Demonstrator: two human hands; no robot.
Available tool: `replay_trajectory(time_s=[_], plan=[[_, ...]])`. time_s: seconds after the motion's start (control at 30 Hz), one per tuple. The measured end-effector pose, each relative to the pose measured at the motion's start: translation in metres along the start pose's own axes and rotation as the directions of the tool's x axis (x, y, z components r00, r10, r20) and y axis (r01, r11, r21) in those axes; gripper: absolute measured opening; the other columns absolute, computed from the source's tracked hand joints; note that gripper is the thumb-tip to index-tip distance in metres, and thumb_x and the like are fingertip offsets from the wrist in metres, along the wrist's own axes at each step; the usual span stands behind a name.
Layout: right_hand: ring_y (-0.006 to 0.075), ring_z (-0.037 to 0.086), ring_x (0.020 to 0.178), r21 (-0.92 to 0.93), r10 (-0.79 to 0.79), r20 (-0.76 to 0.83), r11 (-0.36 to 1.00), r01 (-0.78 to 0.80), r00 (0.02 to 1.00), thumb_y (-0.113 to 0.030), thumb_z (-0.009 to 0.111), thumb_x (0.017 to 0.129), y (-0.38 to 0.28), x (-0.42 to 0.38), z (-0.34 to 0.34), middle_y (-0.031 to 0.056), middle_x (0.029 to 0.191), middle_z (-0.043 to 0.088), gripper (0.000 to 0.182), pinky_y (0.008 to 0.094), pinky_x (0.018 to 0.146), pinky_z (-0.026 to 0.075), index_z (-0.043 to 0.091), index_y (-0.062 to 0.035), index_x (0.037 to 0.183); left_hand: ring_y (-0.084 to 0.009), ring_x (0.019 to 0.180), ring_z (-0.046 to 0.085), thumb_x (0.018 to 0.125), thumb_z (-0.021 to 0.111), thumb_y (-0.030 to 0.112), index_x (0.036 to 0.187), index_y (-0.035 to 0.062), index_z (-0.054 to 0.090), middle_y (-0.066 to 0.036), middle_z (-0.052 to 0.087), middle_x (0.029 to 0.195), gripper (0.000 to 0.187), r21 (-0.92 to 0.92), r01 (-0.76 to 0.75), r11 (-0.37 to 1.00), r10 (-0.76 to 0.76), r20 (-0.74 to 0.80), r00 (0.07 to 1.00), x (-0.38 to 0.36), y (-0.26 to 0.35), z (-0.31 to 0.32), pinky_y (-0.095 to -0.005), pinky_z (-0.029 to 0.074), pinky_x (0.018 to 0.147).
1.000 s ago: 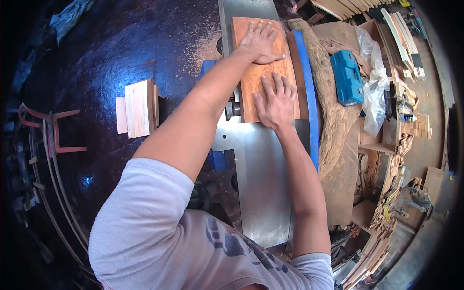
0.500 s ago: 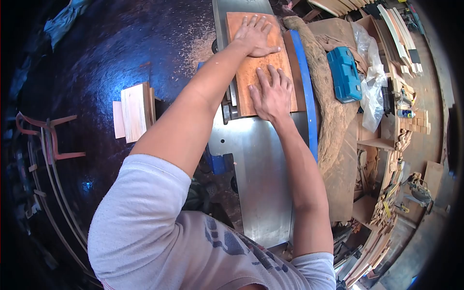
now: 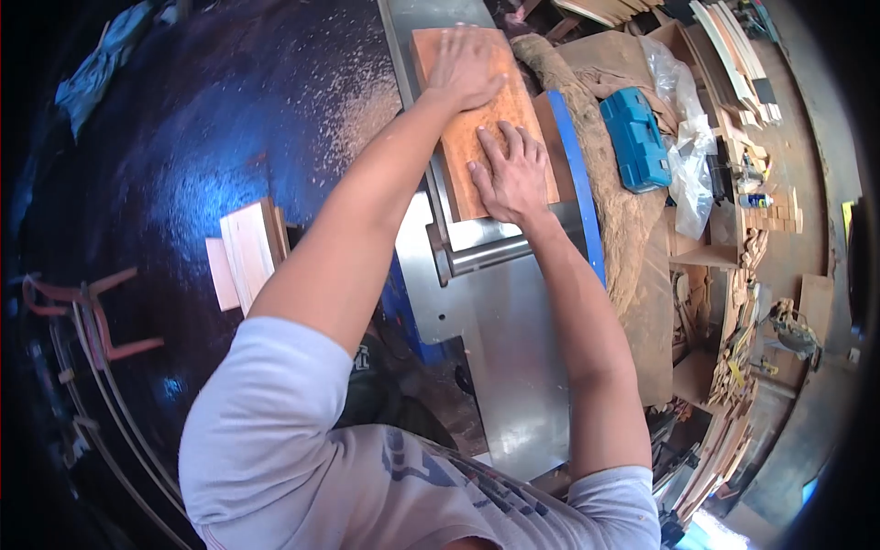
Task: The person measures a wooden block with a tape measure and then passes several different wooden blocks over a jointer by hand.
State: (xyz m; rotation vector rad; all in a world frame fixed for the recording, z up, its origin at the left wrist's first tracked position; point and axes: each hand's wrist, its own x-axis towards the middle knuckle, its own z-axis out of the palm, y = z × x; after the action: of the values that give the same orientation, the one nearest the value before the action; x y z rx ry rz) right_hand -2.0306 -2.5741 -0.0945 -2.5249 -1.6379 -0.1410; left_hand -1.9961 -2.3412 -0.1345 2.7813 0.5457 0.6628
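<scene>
A reddish-orange wooden board (image 3: 458,147) lies flat on the metal bed of a jointer (image 3: 513,357), along its fence (image 3: 576,174), which has a blue edge. My left hand (image 3: 466,71) lies flat on the far part of the board, fingers stretched forward and slightly blurred. Nearer to me, my right hand (image 3: 515,179) presses on the board's near end with fingers spread and thumb to the left. Just behind the board's near end, the cutterhead (image 3: 491,255) shows as a shiny bar across the bed.
Wood shavings (image 3: 367,115) litter the dark floor left of the machine. Wooden pieces (image 3: 249,252) stand at the left, near a reddish metal frame (image 3: 101,316). On the right are a rough log (image 3: 610,211), a teal tool case (image 3: 635,139), clear plastic (image 3: 692,165) and stacked lumber (image 3: 729,55).
The board and both hands have moved forward along the bed, exposing the cutterhead behind the board. The camera view has also shifted a little.
</scene>
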Motion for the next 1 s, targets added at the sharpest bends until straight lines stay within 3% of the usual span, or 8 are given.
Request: replay_trajectory(time_s=[0.17,0.27,0.43,0.5,0.6,0.7,0.77,1.0], plan=[[0.0486,0.028,0.155,-0.021,0.149,0.134,0.989,-0.148,0.98,-0.056,0.039,0.107,-0.048,0.073,0.001,0.0264,0.165,0.037,0.071,0.0627,0.125,0.021,0.042,-0.0128,0.164,-0.0474,0.154,0.035,0.089,0.066,0.065,0.147,-0.011,0.047,-0.038,0.04,0.16,0.097,-0.363,0.531,0.765,-0.565,0.016,0.825,-0.044,-0.048,-0.029,-0.0561,0.032,0.123],[0.0484,0.039,0.15,-0.004,0.165,-0.031,0.986,-0.166,0.986,-0.055,0.041,0.106,-0.094,0.11,0.03,0.0267,0.16,0.045,0.07,0.0623,0.124,0.026,0.048,-0.0099,0.159,-0.0483,0.135,0.058,0.091,0.067,0.066,0.136,-0.0132,0.061,-0.04,0.06,0.137,0.091,-0.423,0.735,0.529,-0.648,0.358,0.672,-0.059,-0.097,-0.047,-0.0486,0.046,0.114],[0.0449,0.053,0.14,0.677,-0.024,0.09,0.735,-0.043,0.996,-0.039,0.058,0.105,-0.163,0.082,-0.056,0.0325,0.147,0.056,0.054,0.0495,0.119,0.041,0.061,0.0055,0.136,-0.0449,0.127,0.066,0.095,0.062,0.071,0.127,-0.0157,0.068,-0.037,0.067,0.132,0.093,-0.393,0.766,0.509,-0.653,0.404,0.641,-0.085,-0.173,-0.079,-0.0467,0.051,0.109],[0.0445,0.062,0.123,0.809,0.013,-0.144,0.577,0.11,0.989,-0.031,0.057,0.106,-0.193,0.01,-0.1,0.0262,0.132,0.065,0.042,0.0509,0.106,0.05,0.065,0.0026,0.129,-0.0317,0.119,0.071,0.102,0.062,0.062,0.136,-0.0116,0.065,-0.029,0.07,0.132,0.081,-0.493,0.817,0.299,-0.585,0.581,0.566,-0.123,-0.19,-0.117,-0.0407,0.057,0.096],[0.0368,0.07,0.115,0.944,0.05,0.008,0.329,-0.024,0.999,-0.019,0.064,0.103,-0.198,-0.116,-0.145,0.0219,0.131,0.069,0.04,0.0409,0.101,0.054,0.065,0.0,0.139,-0.0304,0.114,0.072,0.107,0.053,0.057,0.141,-0.0114,0.058,-0.028,0.071,0.123,0.077,-0.642,0.754,-0.138,-0.448,0.72,0.531,-0.216,-0.158,-0.202,-0.0431,0.062,0.092],[0.0264,0.074,0.106,0.922,0.4,0.246,0.185,-0.341,0.883,-0.017,0.068,0.1,-0.197,-0.24,-0.131,0.019,0.114,0.076,0.034,0.0372,0.094,0.056,0.071,0.0029,0.127,-0.0286,0.091,0.068,0.108,0.051,0.053,0.152,-0.0098,0.042,-0.02,0.063,0.11,0.077,-0.208,0.469,-0.858,0.185,0.727,0.661,-0.327,-0.141,-0.271,-0.0443,0.061,0.081],[0.0274,0.074,0.106,0.866,0.585,0.331,0.124,-0.485,0.741,-0.017,0.066,0.101,-0.193,-0.321,-0.095,0.0197,0.113,0.077,0.031,0.0375,0.095,0.056,0.072,0.0047,0.122,-0.0271,0.087,0.064,0.107,0.05,0.052,0.154,-0.0094,0.037,-0.018,0.058,0.106,0.079,-0.15,0.36,-0.921,0.153,0.711,0.687,-0.373,-0.106,-0.309,-0.0438,0.058,0.076],[0.0346,0.075,0.095,0.758,0.485,0.068,0.543,-0.361,0.872,-0.015,0.066,0.1,-0.168,-0.424,-0.115,0.0224,0.109,0.075,0.031,0.0419,0.088,0.056,0.07,0.0056,0.122,-0.0275,0.08,0.062,0.106,0.049,0.053,0.158,-0.0092,0.029,-0.02,0.055,0.103,0.083,0.19,0.346,-0.919,0.388,0.276,0.879,-0.504,0.05,-0.341,-0.041,0.054,0.07]])
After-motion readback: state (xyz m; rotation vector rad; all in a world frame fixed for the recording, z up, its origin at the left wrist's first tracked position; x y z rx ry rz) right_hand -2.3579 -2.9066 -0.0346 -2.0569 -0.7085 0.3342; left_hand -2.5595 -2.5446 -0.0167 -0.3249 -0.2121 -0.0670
